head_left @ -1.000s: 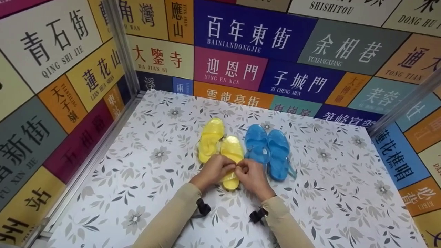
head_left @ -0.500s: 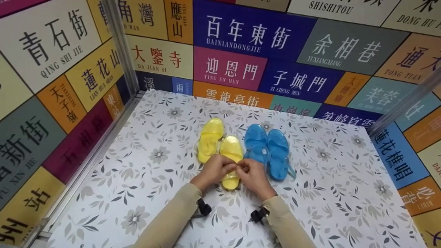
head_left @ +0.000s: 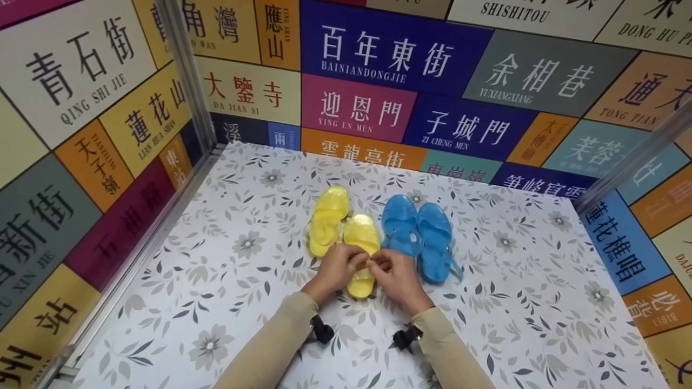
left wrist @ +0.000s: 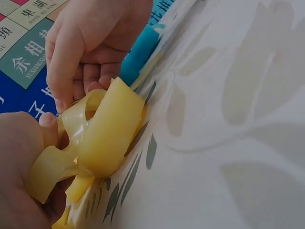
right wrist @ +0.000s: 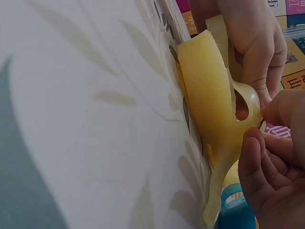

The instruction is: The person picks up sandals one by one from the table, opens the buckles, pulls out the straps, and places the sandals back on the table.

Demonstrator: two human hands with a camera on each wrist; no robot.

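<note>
Two yellow jelly sandals lie in the head view. The left one (head_left: 331, 205) sits slightly farther back, and the right one (head_left: 361, 229) is between the hands. My left hand (head_left: 335, 268) pinches the right sandal's strap from the left side. From the other side my right hand (head_left: 399, 274) pinches the strap, thumb against index finger. In the right wrist view, a small dark sliver shows at the right fingertips, too small to identify. The sandal's yellow heel part (left wrist: 107, 129) stands up near both hands in the left wrist view. Fingers partly hide the strap.
A pair of blue sandals, left (head_left: 401, 213) and right (head_left: 435, 232), lies just right of the yellow ones, close to my right hand. Under everything is a white leaf-patterned table surface (head_left: 216, 302). Panels with printed street names (head_left: 362, 108) enclose the back and sides.
My left wrist has shifted very slightly to the right. Both hands keep their hold at the yellow sandal's strap, and all sandals stay where they were.
</note>
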